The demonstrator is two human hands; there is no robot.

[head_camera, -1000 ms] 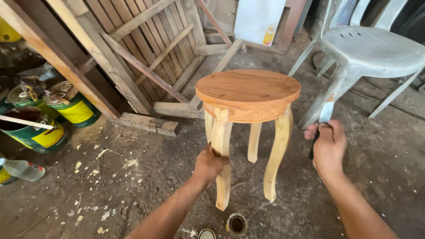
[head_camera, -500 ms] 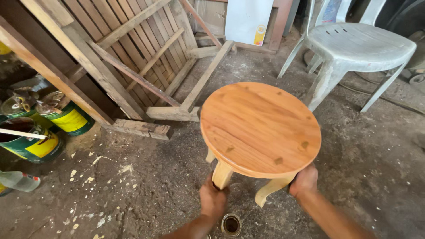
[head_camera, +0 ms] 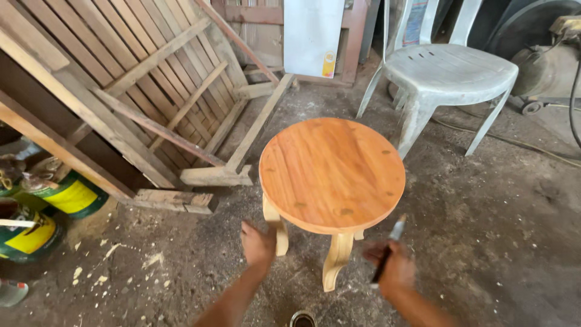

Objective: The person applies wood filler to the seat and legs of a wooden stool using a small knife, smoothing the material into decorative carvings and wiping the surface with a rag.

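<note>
stool (head_camera: 331, 172), far legs hidden beneath seat

A dusty concrete floor (head_camera: 496, 218), littered with pale wood chips, fills the workshop. Slatted wooden frames (head_camera: 139, 91) lean at the left, with paint cans (head_camera: 66, 197) below them. A white plastic chair (head_camera: 448, 75) stands at the back beside a white board (head_camera: 313, 36). Daylight falls evenly.

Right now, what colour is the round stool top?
Warm orange-brown wood; the stool top shows best in the head view.
</note>
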